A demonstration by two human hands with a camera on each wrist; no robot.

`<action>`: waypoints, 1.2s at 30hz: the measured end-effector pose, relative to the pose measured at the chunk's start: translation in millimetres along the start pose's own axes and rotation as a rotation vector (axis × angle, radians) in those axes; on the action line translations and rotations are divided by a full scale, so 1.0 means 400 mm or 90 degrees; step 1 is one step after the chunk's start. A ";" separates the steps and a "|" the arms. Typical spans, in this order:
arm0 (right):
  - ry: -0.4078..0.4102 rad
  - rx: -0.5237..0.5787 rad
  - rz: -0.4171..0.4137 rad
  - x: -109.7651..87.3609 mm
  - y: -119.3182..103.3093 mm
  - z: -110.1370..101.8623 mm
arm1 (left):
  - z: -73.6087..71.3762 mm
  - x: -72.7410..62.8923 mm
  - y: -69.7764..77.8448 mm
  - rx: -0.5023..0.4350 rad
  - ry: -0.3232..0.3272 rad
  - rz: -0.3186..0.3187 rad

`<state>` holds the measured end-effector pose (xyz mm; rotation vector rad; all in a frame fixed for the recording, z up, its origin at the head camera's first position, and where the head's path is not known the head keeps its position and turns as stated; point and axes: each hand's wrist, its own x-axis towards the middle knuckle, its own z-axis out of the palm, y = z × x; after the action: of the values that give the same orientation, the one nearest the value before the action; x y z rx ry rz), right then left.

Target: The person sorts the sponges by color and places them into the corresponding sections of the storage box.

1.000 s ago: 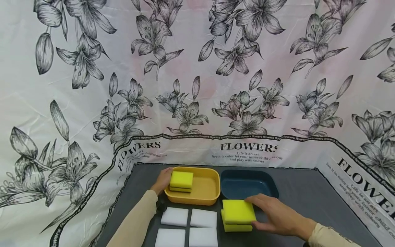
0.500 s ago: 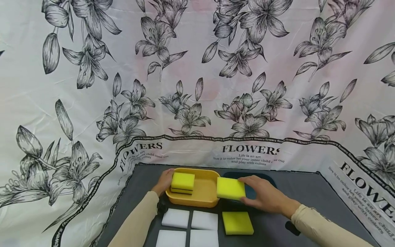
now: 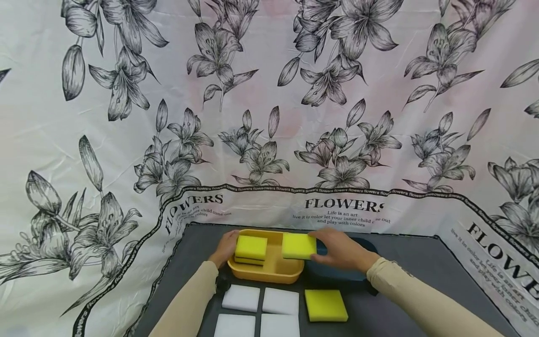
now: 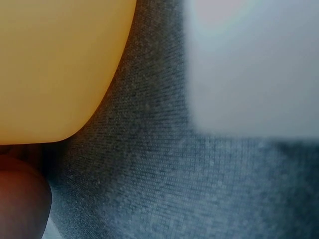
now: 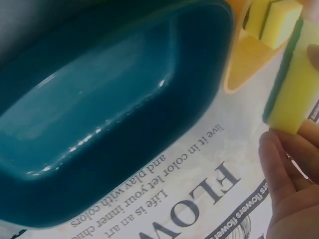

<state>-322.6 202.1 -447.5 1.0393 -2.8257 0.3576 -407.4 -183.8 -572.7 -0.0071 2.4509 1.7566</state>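
Observation:
My right hand [image 3: 338, 248] pinches a yellow sponge [image 3: 298, 246] by its right side, above the right part of the yellow bin [image 3: 265, 277]. In the right wrist view, the held sponge [image 5: 294, 89] shows a dark green scouring layer, with thumb and fingertips at its edges. Two more stacked sponges [image 3: 251, 248] lie in the bin's left part. My left hand [image 3: 225, 248] touches the bin's left end; its fingers are mostly hidden. The left wrist view shows one fingertip [image 4: 22, 199] beside the bin wall [image 4: 60, 69].
A dark blue bin [image 3: 337, 274] stands right of the yellow one, partly behind my right hand. Nearer me lie several white sponge blocks [image 3: 241, 298] in rows and one yellow sponge [image 3: 326, 305] on the grey table [image 3: 404, 276]. Flowered cloth [image 3: 269, 210] hangs behind.
My right hand has lifted the top sponge off the stack on the table and carried it left and away to above the yellow bin. The left hand stays at the bin.

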 end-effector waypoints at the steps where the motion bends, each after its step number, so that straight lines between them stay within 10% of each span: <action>1: -0.002 0.003 -0.005 0.010 -0.002 0.002 | -0.001 0.001 0.000 -0.001 0.000 0.002; 36: -0.095 -0.046 0.029 0.166 -0.051 0.179 | 0.003 -0.007 0.009 0.001 0.015 -0.002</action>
<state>-361.3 127.1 -501.0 1.0303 -2.9736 0.1877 -404.7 -181.8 -569.4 -0.0312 2.4665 1.7633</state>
